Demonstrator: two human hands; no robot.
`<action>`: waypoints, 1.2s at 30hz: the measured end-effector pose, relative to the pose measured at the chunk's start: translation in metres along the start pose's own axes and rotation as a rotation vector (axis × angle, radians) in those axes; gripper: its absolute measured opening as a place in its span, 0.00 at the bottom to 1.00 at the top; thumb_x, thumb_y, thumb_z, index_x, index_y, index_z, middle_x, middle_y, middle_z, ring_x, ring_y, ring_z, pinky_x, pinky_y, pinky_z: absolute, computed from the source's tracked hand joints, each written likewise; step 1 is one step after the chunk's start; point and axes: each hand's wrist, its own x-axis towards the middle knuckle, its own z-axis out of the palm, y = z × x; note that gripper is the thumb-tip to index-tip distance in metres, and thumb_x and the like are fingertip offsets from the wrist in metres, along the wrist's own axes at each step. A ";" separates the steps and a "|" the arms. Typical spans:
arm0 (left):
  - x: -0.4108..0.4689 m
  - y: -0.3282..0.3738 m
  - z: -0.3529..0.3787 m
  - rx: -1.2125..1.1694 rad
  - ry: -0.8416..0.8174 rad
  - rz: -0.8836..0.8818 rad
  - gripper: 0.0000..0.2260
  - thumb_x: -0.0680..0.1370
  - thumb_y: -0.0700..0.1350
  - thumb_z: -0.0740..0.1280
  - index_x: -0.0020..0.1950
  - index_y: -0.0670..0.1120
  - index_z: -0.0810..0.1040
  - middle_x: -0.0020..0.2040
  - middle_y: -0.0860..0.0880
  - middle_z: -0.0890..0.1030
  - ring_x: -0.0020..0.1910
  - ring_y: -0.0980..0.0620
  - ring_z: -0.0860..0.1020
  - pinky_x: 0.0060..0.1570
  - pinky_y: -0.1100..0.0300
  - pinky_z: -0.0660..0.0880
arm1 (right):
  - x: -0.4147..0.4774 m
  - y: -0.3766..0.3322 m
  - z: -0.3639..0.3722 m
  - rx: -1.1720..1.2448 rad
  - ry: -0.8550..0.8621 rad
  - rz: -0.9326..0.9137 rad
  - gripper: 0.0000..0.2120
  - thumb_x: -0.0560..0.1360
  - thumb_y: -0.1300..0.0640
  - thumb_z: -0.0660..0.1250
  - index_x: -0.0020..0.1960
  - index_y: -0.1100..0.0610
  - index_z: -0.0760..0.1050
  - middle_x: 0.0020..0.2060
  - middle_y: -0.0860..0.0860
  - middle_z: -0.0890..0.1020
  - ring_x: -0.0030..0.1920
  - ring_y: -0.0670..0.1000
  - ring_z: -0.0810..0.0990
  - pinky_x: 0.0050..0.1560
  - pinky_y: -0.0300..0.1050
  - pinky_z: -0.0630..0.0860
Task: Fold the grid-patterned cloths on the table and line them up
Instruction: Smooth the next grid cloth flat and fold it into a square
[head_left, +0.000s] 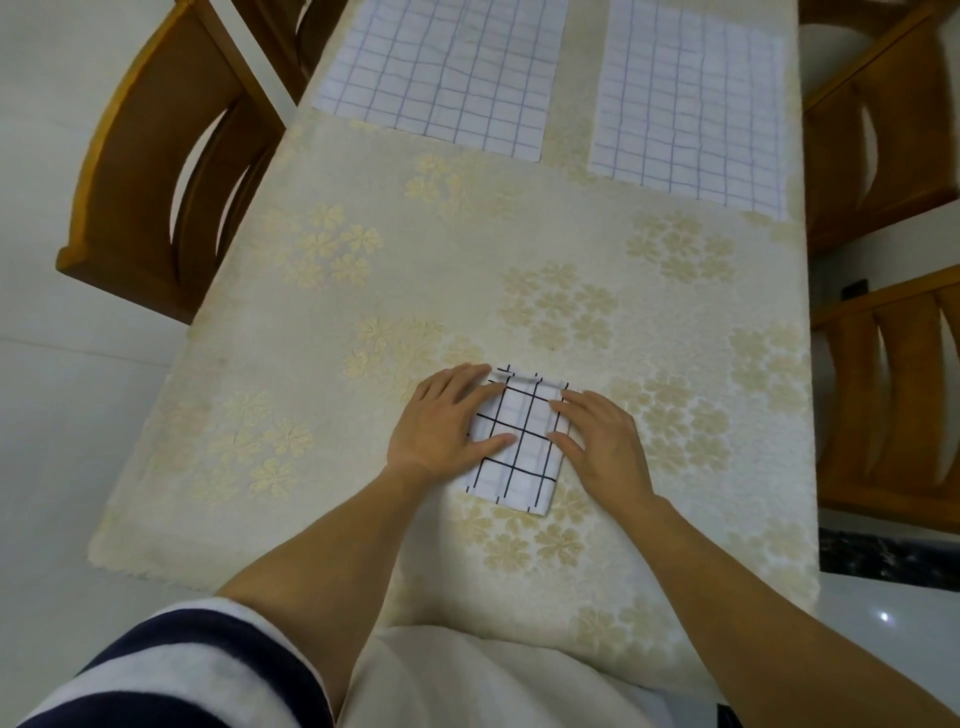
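Striped sleeve (171, 670) at 7 o'clock. Left hand (447, 421), right hand (597, 441), apart, fingers straight, press folded cloth (519, 452) near desk (311, 364) centre; I judge: setting crease. 11 o'clock cloth (441, 73), 1 o'clock cloth (691, 104) lie unfolded, waiting.

We are looking through one wide-angle camera on the head, facing forward and steeply down along the table (322, 218). The near edge is lying just under us, and the far end is running out of the top of the frame. Our left hand (447, 415) and right hand (597, 436) are resting close to the lens, a little below the centre, on the cloth (519, 415). The chairs (156, 171) are bending outward at both sides, and our sleeve (182, 670) is filling the lower left corner.
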 end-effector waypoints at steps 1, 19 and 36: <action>0.000 0.000 -0.001 0.014 -0.015 0.000 0.34 0.76 0.76 0.56 0.77 0.59 0.67 0.79 0.56 0.64 0.78 0.51 0.60 0.76 0.48 0.59 | -0.003 0.002 -0.001 0.008 -0.018 0.010 0.23 0.78 0.45 0.66 0.70 0.52 0.74 0.70 0.50 0.75 0.73 0.55 0.68 0.71 0.51 0.60; 0.005 0.010 -0.008 0.130 -0.187 -0.021 0.51 0.67 0.83 0.54 0.83 0.59 0.45 0.83 0.54 0.47 0.81 0.47 0.48 0.79 0.48 0.46 | 0.000 0.007 -0.016 -0.107 -0.305 0.014 0.53 0.69 0.32 0.70 0.81 0.48 0.43 0.80 0.42 0.45 0.80 0.49 0.43 0.79 0.55 0.48; 0.033 0.039 -0.010 -0.050 -0.447 0.127 0.54 0.70 0.61 0.77 0.84 0.48 0.47 0.83 0.53 0.45 0.82 0.52 0.44 0.80 0.54 0.47 | -0.004 -0.005 -0.014 -0.204 -0.431 0.002 0.56 0.70 0.30 0.67 0.80 0.51 0.35 0.79 0.45 0.34 0.79 0.49 0.34 0.79 0.57 0.41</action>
